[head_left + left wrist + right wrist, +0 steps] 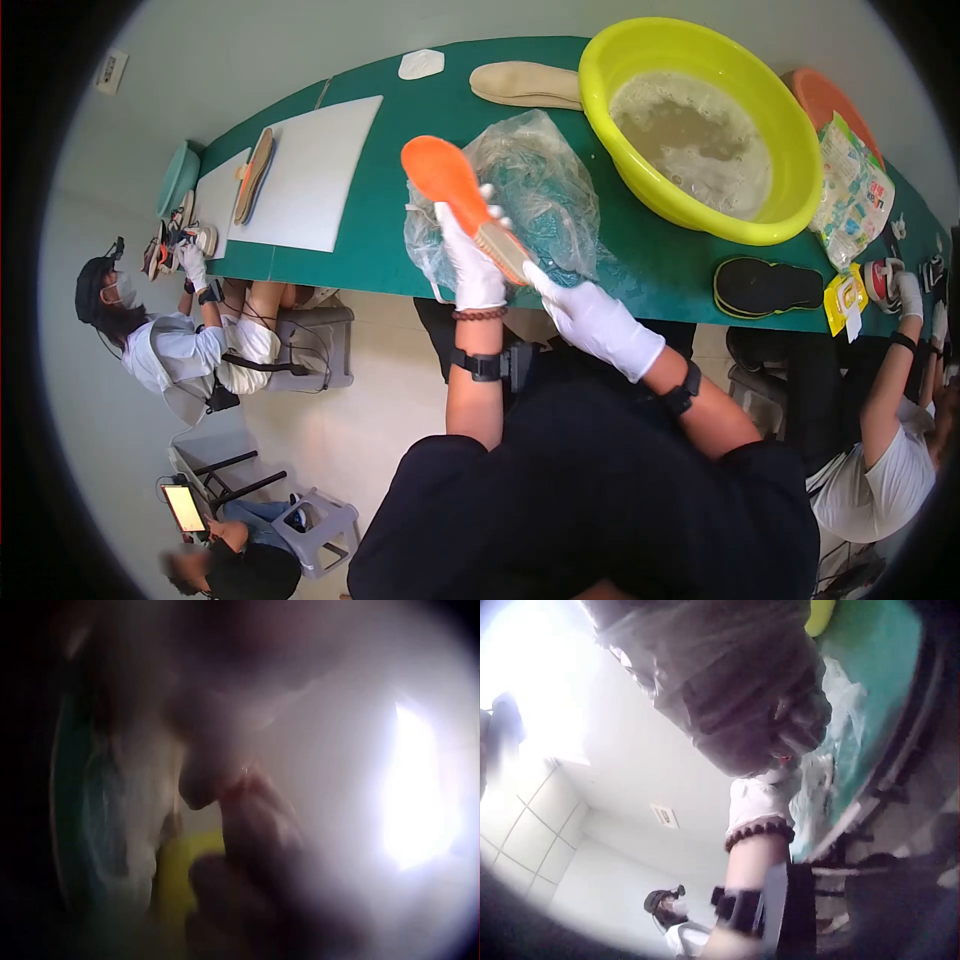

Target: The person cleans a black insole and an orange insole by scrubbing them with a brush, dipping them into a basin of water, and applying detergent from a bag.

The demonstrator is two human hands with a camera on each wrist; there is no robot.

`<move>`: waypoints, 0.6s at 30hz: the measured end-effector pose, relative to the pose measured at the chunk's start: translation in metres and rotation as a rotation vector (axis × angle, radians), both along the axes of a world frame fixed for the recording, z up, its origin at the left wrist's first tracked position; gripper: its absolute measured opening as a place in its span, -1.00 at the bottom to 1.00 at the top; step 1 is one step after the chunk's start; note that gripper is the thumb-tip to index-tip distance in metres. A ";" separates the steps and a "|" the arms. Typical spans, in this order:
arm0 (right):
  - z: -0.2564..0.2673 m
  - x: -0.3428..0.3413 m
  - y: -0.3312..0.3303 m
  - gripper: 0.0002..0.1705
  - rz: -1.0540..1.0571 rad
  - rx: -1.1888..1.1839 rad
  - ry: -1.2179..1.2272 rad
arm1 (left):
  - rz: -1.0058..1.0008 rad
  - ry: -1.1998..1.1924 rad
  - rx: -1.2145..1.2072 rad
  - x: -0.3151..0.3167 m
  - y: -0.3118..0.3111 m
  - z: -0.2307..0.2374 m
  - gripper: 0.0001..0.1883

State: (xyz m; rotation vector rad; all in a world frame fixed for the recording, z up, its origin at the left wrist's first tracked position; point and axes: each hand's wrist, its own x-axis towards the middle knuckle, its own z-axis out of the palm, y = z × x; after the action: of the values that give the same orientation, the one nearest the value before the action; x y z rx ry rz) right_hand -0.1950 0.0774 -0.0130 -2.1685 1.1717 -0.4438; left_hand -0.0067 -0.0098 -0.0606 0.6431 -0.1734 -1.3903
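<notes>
In the head view my white-gloved left hand [470, 255] grips an orange insole [445, 172] from below, above the table's front edge. Its rounded orange end points up and to the left, and the narrower end has a beige middle with orange borders. My gloved right hand [600, 325] pinches that narrow end with its fingertips. In the right wrist view the right glove [735, 690] has curled fingers, with a speck of orange-red by them. The left wrist view is dark and blurred. Behind the insole lies a crumpled clear plastic bag [545, 170].
A yellow basin [595, 115] of cloudy, foamy water stands at the right. Beige insoles [525, 82], a dark shoe sole [765, 287], a detergent packet [850, 195] and a white board [310, 180] lie on the green table [440, 75]. Other people sit on both sides.
</notes>
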 end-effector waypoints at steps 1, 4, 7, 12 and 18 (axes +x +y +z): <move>-0.004 0.001 -0.004 -0.36 -0.027 -0.018 0.016 | 0.022 -0.047 0.027 -0.026 0.004 0.012 -0.33; 0.006 0.006 -0.020 -0.28 -0.003 0.075 0.002 | 0.077 -0.001 0.054 -0.023 0.017 0.017 -0.32; -0.001 -0.002 0.011 -0.29 0.019 -0.089 -0.067 | -0.001 0.026 -0.072 0.009 0.004 0.015 -0.29; 0.011 -0.001 -0.008 -0.27 0.024 0.082 0.025 | -0.044 0.084 -0.006 0.006 -0.007 0.002 -0.30; 0.020 0.000 -0.019 -0.40 -0.050 0.064 -0.046 | -0.038 0.040 -0.082 -0.002 -0.008 0.006 -0.30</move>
State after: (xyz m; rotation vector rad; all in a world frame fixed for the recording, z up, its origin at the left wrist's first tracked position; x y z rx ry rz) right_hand -0.1948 0.0582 0.0075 -2.0671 1.2012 -0.4690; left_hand -0.0088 -0.0180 -0.0547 0.5456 -0.2105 -1.4246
